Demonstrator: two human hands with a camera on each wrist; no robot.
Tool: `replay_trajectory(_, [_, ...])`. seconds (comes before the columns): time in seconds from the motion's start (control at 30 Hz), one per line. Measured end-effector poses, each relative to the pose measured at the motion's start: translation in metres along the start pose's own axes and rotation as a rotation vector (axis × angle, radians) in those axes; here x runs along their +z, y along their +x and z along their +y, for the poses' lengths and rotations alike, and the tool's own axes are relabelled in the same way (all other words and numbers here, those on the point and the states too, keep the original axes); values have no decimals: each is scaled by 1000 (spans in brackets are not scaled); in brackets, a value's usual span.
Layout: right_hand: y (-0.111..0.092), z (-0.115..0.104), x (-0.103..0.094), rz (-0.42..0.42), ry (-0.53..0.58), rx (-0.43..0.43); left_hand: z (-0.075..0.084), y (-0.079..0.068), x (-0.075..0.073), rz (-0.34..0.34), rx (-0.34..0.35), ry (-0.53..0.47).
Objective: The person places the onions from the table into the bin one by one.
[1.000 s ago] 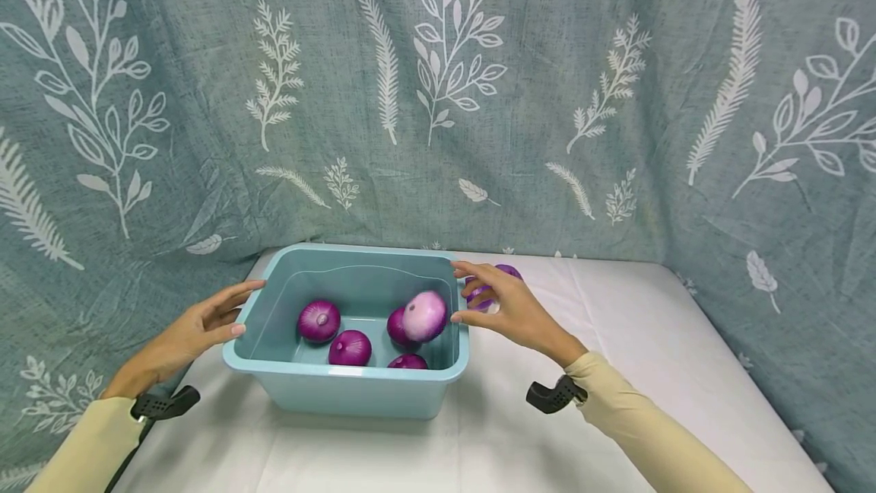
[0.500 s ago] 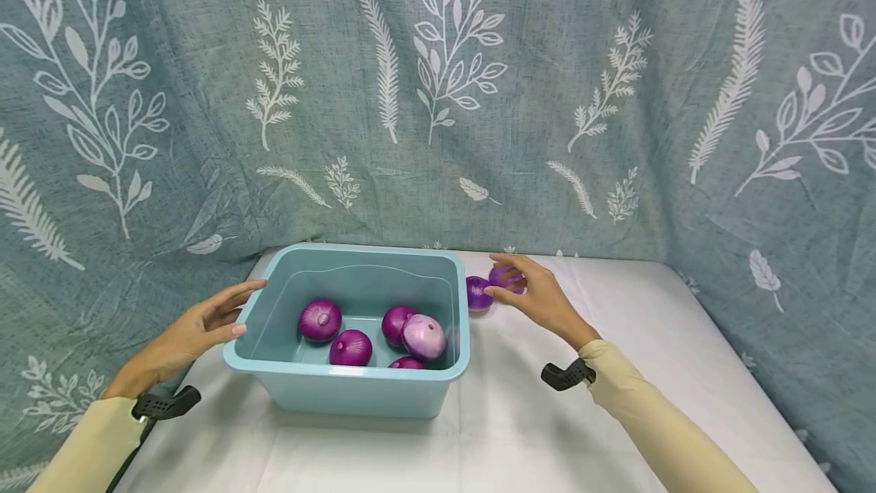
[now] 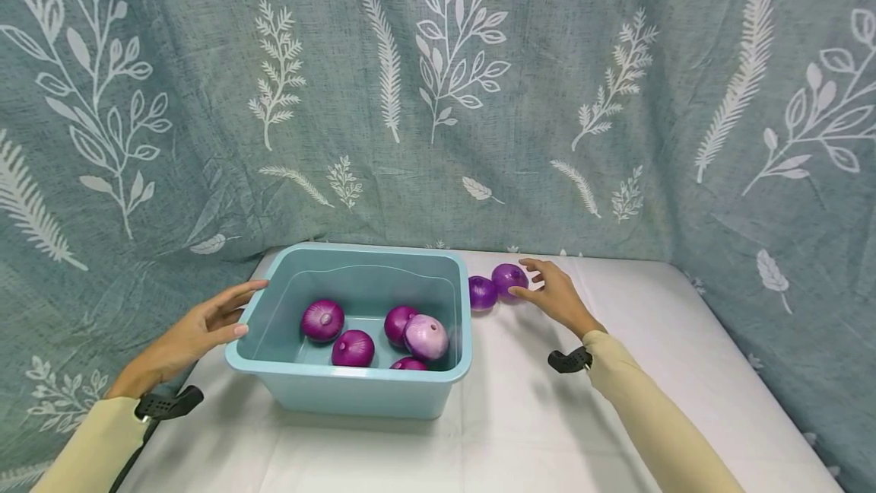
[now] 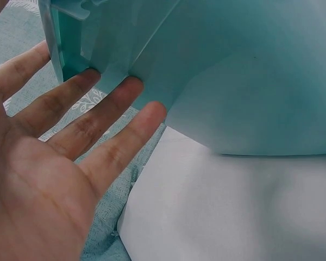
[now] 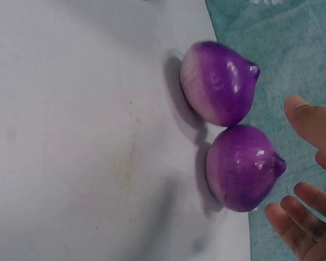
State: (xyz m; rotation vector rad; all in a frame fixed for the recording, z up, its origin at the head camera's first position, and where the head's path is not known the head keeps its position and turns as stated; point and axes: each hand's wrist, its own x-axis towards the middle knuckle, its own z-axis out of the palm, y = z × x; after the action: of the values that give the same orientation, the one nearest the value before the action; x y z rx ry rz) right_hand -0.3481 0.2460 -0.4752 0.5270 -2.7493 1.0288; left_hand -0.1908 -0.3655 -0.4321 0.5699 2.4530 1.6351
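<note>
Onions (image 3: 323,320) lay in two places: five showed inside the blue bin (image 3: 356,392), and two sat on the white table (image 3: 616,341) at its right side, touching each other. The left hand (image 3: 195,333) had its fingers spread at the bin's left side (they seemed to rest against it, but I could not be certain). The right hand (image 3: 557,298) was just beside the farther onion (image 3: 508,280), thumb and fingers apart, pinching nothing. In my judgement, the step in hand was the reach for this onion; the next move called for bringing thumb and fingers together around it, carefully, because its neighbour (image 3: 482,293) could roll.
</note>
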Motion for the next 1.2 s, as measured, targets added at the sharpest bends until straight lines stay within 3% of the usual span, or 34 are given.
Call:
replay_trajectory(0.27, [9,19,7,-20,-7,63,-1,0,-1,-1,-1,-2])
replay_trajectory(0.67, [16,37,18,-65,79,112,-1,0,-1,3,-5,10])
replay_trajectory(1.2, [19,40,30,-42,75,133,-4,-1,-3,-11,11,-15])
